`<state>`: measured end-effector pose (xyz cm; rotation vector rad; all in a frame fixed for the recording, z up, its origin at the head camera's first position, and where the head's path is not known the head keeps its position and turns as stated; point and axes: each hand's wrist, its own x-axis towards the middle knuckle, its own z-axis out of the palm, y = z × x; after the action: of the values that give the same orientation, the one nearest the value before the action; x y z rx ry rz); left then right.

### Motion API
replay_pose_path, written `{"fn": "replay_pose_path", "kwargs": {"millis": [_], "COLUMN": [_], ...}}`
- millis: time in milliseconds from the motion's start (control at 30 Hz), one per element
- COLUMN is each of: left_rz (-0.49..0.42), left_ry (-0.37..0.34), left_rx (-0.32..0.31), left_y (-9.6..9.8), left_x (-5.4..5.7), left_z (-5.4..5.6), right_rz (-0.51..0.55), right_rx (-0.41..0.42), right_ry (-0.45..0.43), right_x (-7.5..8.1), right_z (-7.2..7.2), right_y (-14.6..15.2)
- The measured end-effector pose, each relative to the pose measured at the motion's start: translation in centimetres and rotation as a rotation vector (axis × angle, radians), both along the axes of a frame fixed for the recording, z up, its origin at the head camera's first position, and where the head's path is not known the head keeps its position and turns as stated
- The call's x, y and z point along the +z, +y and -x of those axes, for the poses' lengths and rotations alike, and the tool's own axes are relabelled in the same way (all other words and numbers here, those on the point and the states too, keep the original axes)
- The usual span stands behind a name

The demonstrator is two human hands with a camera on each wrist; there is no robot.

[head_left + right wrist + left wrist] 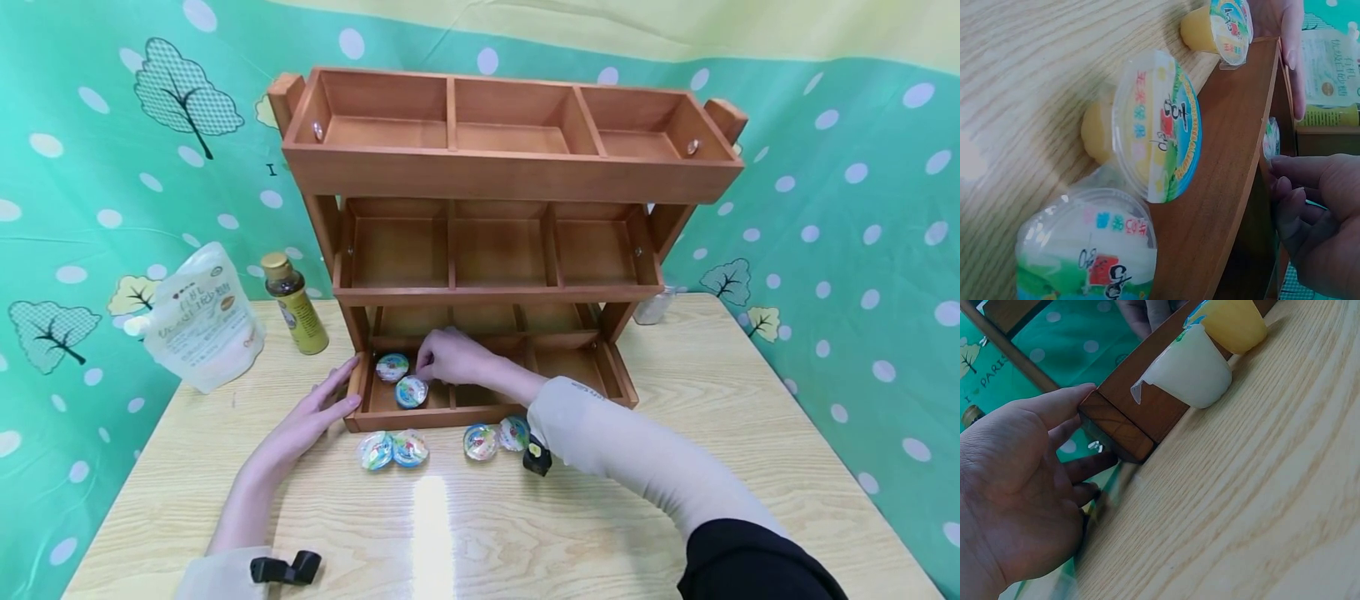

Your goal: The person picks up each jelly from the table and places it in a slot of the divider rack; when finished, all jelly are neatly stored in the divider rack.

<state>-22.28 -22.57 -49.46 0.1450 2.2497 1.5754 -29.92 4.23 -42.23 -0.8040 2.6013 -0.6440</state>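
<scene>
My right hand [457, 357] reaches into the left compartment of the wooden rack's bottom tray [420, 421]. Its fingertips pinch the rim of a jelly cup [411, 392], also seen edge-on in the right wrist view [1271, 139]. A second jelly cup [392, 367] lies just behind in the same compartment. Against the tray's left end rests my left hand [311, 417], fingers extended, thumb near the front corner [1119, 428]. On the table before the tray stand two pairs of jelly cups, a left pair [392, 450] and a right pair [495, 438], the latter partly beside my right sleeve.
The rack's top tier [510, 175] and middle tier [498, 294] overhang the bottom tray, each split into three compartments. Left of it stand a white pouch [206, 321] and a brown bottle with a yellow label [298, 308]. A clear container [654, 307] sits behind the right side.
</scene>
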Motion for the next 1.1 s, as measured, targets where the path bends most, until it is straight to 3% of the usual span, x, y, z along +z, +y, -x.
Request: {"fn": "replay_pose_path", "kwargs": {"millis": [633, 1100], "left_rz": [-0.008, -0.001], "left_ry": [0.009, 0.017], "left_rx": [-0.005, 0.004], "left_y": [-0.1, -0.1], "left_x": [0.0, 0.1], "left_z": [-0.1, -0.2], "right_rz": [0.209, 0.38], "right_rx": [-0.038, -0.063], "right_ry": [0.038, 0.122], "right_x": [-0.3, -0.5], "right_z": [-1.0, -4.0], "right_y": [2.8, 8.0]}}
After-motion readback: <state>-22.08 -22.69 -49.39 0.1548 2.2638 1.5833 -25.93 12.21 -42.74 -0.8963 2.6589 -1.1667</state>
